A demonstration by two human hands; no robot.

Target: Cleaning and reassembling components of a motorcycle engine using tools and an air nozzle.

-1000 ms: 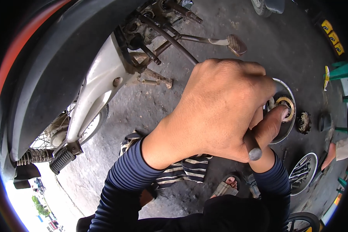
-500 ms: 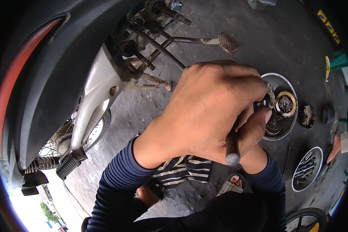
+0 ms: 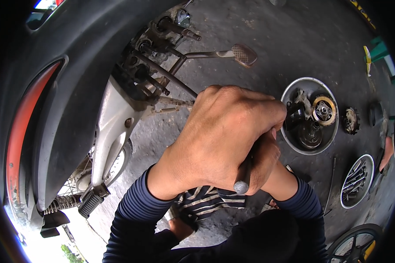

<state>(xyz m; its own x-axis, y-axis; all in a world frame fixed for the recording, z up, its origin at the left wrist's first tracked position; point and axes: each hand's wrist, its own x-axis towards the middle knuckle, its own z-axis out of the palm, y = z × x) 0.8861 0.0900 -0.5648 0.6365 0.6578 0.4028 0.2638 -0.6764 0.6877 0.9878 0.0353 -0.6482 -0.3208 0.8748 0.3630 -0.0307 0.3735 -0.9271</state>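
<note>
My left hand [image 3: 221, 131] is closed round a dark metal bar [image 3: 242, 177], whose round end points toward me. Behind it comes my right forearm; the right wrist [image 3: 278, 182] shows, while most of that hand is hidden by the left one. A long thin rod [image 3: 164, 72] runs from the motorcycle's engine [image 3: 147, 46] to behind my left hand; I cannot tell whether it joins the bar. A foot pedal [image 3: 243, 55] on a bent arm sticks out beyond the rod. Both hands are over the floor, right of the motorcycle [image 3: 81, 83].
At right, a round metal basin [image 3: 289, 142] holds greasy engine parts, including a brass-coloured ring [image 3: 324, 110]. A toothed part [image 3: 351, 121] lies beside it. An oval tray [image 3: 343, 199] of wrenches and a long thin tool [image 3: 333, 182] lie nearer. A wheel [image 3: 353, 245] stands at lower right.
The view has shifted, so the pedal sits further left and the basin shows more fully. My hands have moved slightly left and down in view, the left one still gripping the bar.
</note>
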